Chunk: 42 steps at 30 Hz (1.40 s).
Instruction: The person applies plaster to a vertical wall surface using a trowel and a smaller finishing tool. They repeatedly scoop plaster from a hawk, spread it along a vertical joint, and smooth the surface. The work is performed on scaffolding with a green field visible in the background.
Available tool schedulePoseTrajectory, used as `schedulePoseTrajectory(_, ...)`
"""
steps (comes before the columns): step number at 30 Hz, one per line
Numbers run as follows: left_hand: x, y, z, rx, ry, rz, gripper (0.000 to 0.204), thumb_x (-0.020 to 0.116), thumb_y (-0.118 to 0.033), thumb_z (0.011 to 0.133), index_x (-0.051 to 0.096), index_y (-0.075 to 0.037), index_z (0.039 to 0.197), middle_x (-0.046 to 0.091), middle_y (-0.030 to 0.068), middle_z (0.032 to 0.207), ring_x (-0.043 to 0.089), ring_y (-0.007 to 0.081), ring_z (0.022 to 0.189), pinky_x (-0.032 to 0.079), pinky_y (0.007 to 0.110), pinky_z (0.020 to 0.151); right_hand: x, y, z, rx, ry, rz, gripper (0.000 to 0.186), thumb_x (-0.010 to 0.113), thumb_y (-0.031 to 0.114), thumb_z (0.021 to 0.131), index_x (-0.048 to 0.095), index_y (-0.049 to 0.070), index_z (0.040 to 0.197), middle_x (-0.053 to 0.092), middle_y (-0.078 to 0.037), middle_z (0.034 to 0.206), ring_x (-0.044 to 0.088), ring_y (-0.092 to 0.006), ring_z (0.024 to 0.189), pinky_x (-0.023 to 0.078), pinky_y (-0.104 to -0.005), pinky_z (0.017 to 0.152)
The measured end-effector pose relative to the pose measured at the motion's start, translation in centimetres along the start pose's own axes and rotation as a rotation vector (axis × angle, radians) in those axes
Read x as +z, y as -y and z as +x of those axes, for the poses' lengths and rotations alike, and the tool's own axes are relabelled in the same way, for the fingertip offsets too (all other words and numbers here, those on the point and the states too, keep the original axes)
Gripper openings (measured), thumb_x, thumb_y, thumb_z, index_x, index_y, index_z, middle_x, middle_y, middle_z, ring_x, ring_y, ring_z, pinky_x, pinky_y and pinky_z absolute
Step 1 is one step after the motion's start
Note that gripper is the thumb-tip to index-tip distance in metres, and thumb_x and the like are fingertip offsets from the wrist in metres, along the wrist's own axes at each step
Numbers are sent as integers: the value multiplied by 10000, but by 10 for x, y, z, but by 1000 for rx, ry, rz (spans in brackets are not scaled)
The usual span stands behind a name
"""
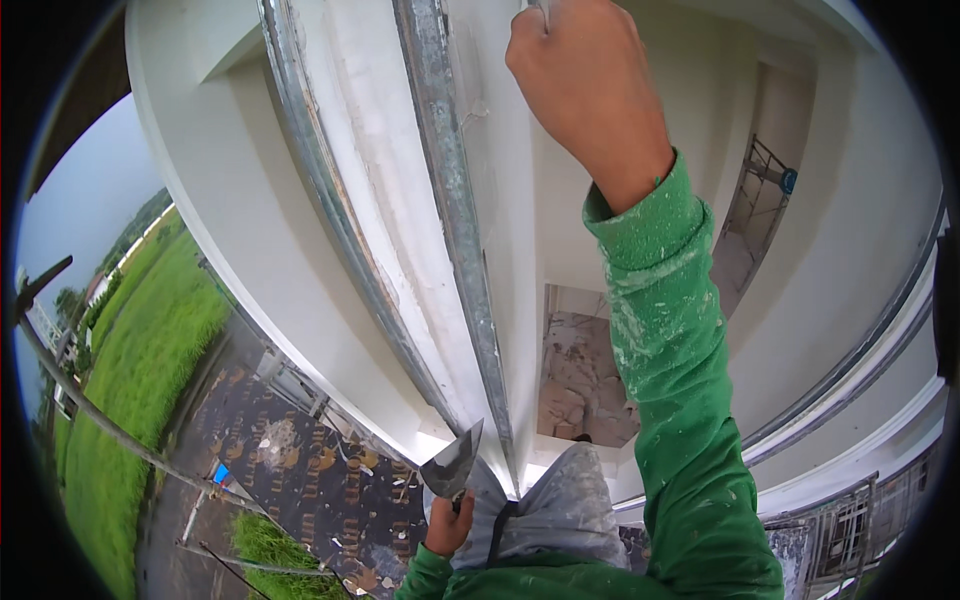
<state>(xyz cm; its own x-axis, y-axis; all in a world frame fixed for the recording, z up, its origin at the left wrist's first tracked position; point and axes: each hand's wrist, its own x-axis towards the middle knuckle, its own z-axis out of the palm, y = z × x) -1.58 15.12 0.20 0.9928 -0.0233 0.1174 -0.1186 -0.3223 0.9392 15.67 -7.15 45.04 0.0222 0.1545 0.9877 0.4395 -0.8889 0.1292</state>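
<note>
Low at the centre, my left hand (449,524) is closed round the handle of a putty knife (456,462), its wide grey blade tilted upward. My right hand (590,85) is raised at the top, its fingers curled in a fist. A small bit of grey metal (541,9) shows at those fingers; the rest of it is hidden or out of the picture. Beside the right hand stands a narrow wall edge with white plaster (385,150). Two long grey metal bars (450,170) run down along it, one on each side of the plaster.
Through the opening on the right, rubble-like sheets (585,375) cover a floor, and scaffolding (765,180) stands in a doorway. On the left, a scaffold pipe (110,430) crosses before green grass (150,330). Far below lies a dark printed sheet (300,470) with debris.
</note>
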Motion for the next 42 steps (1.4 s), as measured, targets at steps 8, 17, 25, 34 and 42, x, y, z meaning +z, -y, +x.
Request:
schedulePoseTrajectory(8,-2,-25,-3,-120,48,-215,169,556,-149,946,542,-26,832,491,20,528,473,133,433,367,316,434,10,43,-10,121,109,290,122,537,1,762,603,-82,822,582,-219,830,581,-366,825,473,-427,794)
schedulePoseTrajectory(17,-11,-111,22,-137,506,-1195,401,474,-285,982,344,-83,1303,459,83,764,479,178,520,414,281,365,-65,23,-123,202,-4,798,304,545,140,939,574,-85,1141,589,-224,1097,604,-309,1010,462,-351,894)
schedulePoseTrajectory(25,-21,-155,75,131,827,-1067,518,479,-233,982,274,-50,1421,522,106,836,504,162,563,466,275,484,-81,29,-223,252,661,1041,309,521,66,942,546,-64,1221,506,-208,1195,536,-261,1077,453,-392,910)
schedulePoseTrajectory(34,-17,-168,105,886,-28,485,516,653,-10,732,576,-90,1236,473,73,797,504,224,551,407,335,450,-93,24,-247,1877,354,1476,141,557,164,952,590,40,1009,646,-20,887,651,-141,747,521,-273,701)
schedulePoseTrajectory(42,-28,-94,105,1057,-12,577,666,668,-31,552,618,-230,1185,417,55,718,482,217,542,398,311,434,-121,28,-238,1729,526,1483,199,609,94,896,600,10,1076,633,-57,1020,632,-157,907,502,-288,788)
